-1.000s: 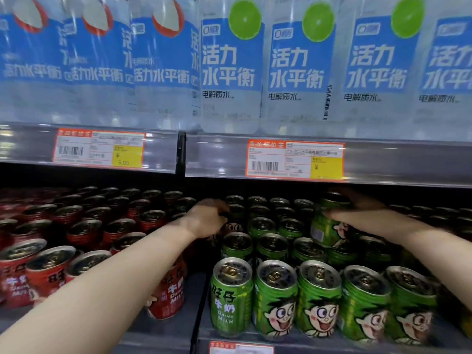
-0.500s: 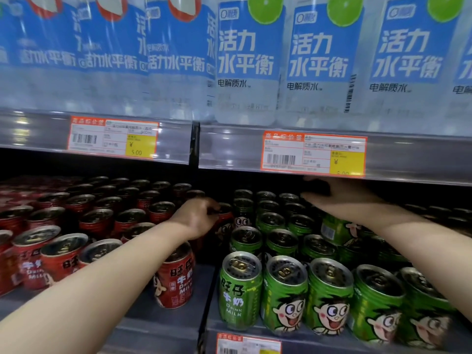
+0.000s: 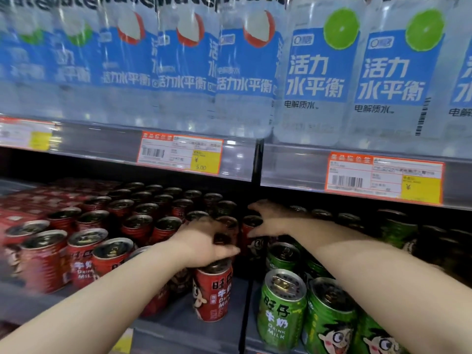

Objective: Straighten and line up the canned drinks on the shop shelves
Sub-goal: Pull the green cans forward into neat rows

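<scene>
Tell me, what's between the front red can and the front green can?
In the head view, a dark shelf divider stands between the red can and the green can, with bare shelf floor beside it.

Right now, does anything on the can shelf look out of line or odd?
Yes. One red can stands alone at the shelf's front edge, beside the green cans, ahead of the other red cans. Both hands, left hand and right hand, reach behind it.
</scene>
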`<action>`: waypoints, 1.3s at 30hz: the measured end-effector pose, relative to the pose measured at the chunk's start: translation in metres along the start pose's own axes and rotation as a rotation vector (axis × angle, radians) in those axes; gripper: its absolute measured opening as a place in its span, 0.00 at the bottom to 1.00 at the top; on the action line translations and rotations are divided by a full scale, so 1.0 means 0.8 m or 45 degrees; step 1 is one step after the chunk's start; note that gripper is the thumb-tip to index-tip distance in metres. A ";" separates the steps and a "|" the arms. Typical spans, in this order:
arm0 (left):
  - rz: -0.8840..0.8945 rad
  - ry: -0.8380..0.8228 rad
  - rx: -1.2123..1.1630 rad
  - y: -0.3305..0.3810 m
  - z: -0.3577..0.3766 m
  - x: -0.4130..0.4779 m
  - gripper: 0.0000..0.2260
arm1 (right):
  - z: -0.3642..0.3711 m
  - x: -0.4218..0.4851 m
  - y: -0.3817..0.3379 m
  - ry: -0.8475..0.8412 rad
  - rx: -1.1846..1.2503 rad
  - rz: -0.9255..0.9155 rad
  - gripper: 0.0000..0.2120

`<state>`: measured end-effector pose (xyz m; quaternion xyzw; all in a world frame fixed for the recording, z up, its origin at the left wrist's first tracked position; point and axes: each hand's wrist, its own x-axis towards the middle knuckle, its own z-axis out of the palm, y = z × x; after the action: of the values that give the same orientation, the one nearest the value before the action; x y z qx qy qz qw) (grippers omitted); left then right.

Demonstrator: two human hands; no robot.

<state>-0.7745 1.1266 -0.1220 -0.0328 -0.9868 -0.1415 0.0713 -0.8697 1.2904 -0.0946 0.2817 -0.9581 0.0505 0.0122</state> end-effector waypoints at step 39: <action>-0.038 -0.172 0.250 -0.009 0.015 -0.012 0.30 | 0.032 0.055 -0.039 -0.166 0.124 -0.175 0.28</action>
<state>-0.7670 1.1229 -0.1372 -0.0204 -0.9989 -0.0428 0.0053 -0.8898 1.2378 -0.1153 0.3498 -0.9316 0.0778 -0.0606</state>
